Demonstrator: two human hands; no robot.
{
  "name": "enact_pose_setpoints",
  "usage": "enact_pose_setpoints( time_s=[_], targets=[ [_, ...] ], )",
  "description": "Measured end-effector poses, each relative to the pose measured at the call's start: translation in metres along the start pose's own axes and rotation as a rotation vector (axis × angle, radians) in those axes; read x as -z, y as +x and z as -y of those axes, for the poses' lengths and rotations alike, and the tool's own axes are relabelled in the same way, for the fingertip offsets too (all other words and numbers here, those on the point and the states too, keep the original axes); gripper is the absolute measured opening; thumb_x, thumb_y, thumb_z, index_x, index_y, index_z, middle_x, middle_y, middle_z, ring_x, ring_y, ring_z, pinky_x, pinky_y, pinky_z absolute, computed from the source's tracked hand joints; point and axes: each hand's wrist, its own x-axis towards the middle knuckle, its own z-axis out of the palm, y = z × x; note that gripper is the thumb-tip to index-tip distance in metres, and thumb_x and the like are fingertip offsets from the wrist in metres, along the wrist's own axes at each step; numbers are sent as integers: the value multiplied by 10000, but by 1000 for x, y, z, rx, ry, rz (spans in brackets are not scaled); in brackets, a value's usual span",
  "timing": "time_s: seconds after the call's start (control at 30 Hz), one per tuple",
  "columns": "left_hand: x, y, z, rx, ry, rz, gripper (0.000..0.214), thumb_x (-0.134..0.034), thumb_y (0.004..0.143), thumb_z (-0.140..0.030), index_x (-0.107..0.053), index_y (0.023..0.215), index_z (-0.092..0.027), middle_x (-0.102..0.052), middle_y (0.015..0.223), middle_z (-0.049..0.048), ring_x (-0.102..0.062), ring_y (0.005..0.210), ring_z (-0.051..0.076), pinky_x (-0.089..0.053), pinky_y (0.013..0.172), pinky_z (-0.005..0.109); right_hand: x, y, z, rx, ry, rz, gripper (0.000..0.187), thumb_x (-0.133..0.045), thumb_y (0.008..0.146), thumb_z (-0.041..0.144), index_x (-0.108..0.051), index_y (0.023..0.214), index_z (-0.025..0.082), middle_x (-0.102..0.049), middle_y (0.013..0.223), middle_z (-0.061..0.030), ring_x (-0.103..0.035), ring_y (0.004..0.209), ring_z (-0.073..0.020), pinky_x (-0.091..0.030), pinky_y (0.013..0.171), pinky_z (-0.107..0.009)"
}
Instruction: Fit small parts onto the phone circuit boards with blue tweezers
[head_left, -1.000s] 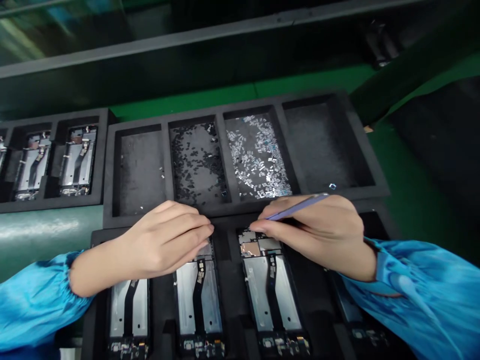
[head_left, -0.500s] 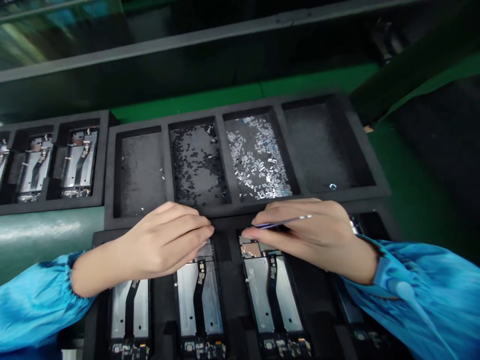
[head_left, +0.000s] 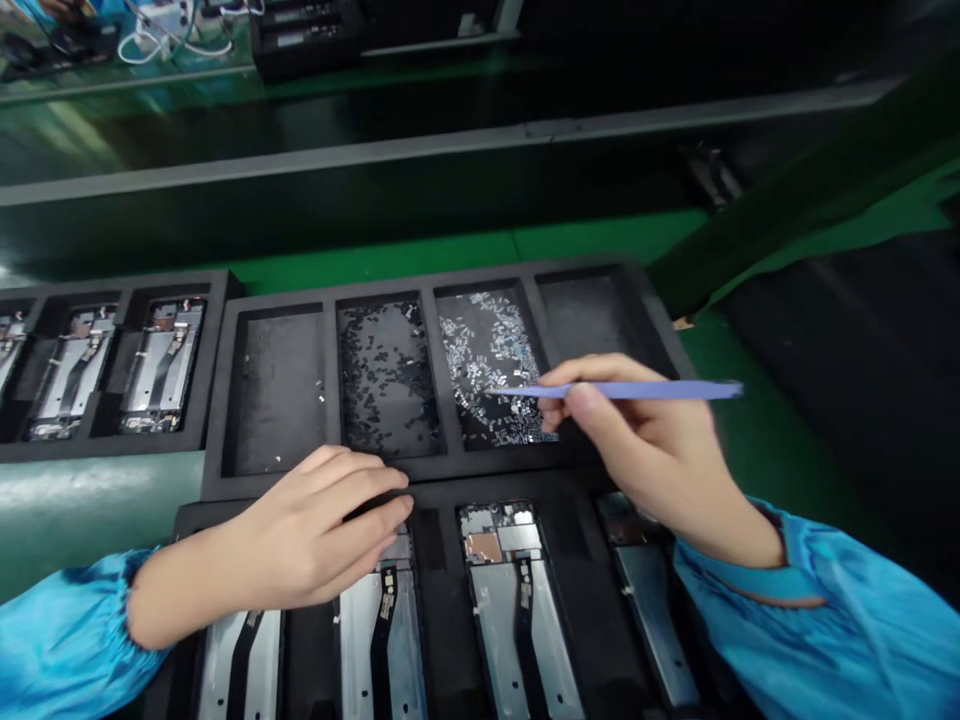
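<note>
My right hand (head_left: 652, 450) pinches purple tweezers (head_left: 622, 390) held level, their tip over the compartment of small silvery parts (head_left: 487, 360) in the black foam parts tray (head_left: 330, 395). My left hand (head_left: 322, 530) lies flat, fingers together, on the top end of a phone frame (head_left: 379, 640) in the near foam tray (head_left: 442, 600). Another phone frame (head_left: 510, 590) with a black flex cable lies bare between my hands. A neighbouring compartment holds small dark parts (head_left: 386, 370).
Another foam tray with several phone frames (head_left: 97, 365) sits at the left on the green bench (head_left: 75, 510). A dark rail and conveyor (head_left: 375, 150) run behind the trays. A green beam (head_left: 787, 200) slants at the right.
My right hand lifted off the phone frame and carried the tweezers up and back over the silvery parts compartment. The view tilted upward. My left hand stayed on its frame.
</note>
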Motion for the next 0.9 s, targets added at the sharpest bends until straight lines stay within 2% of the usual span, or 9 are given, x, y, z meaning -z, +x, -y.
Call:
enact_pose_setpoints(
  time_s=[0.1,0.17,0.23,0.33,0.4,0.53,0.7,0.9],
  targets=[
    [-2,-2,1,60,54,39,267,-583,978,-160,-666,1216,-73,-680,1236,187,-624,1156,318,-515,954,468,7,3,-6,-2,-61,164,178,-613,1000,349,-675,1004,182,-698,752,-22,-684,611,-140,-555,506,-216],
    [-3,-2,2,101,84,76,294,-554,1000,-197,-652,1249,-75,-658,1294,192,-592,1222,347,-483,993,507,10,-1,-8,86,-130,208,108,-611,996,267,-673,1008,180,-707,813,-40,-691,654,-142,-565,535,-222],
    [-3,-1,3,127,99,104,322,-534,1012,-224,-638,1275,-72,-636,1327,204,-569,1257,371,-465,1007,532,11,-8,-5,279,-232,238,77,-600,985,184,-668,1020,176,-711,866,-64,-706,736,-165,-600,613,-260],
    [-4,0,3,134,97,112,332,-519,1009,-223,-636,1280,-73,-645,1295,204,-586,1228,366,-466,1003,523,9,-16,3,594,-494,292,136,-616,958,120,-658,1082,156,-730,908,-88,-723,825,-214,-643,722,-336],
    [-4,0,3,133,90,102,327,-518,1002,-214,-642,1272,-79,-656,1268,194,-598,1209,355,-466,1008,513,6,-19,7,688,-635,315,149,-642,938,101,-667,1080,142,-738,921,-96,-728,827,-229,-656,757,-359],
    [-5,0,4,145,71,86,323,-516,1000,-219,-648,1267,-92,-664,1259,183,-602,1195,342,-475,1010,496,5,-21,6,687,-659,328,187,-649,927,85,-671,1109,124,-744,943,-111,-737,828,-235,-669,763,-367],
    [-7,-1,4,150,61,77,335,-513,1003,-223,-640,1286,-95,-667,1259,175,-605,1193,339,-472,1015,499,8,-29,-1,596,-585,296,235,-682,897,67,-645,1125,104,-727,929,-148,-734,843,-273,-658,707,-396],
    [-10,-4,3,147,71,57,334,-496,1012,-219,-635,1285,-86,-665,1262,174,-596,1193,338,-451,1018,504,-2,-29,5,537,-555,267,267,-687,893,54,-644,1133,164,-735,900,-89,-731,790,-238,-630,674,-351]
  ],
)
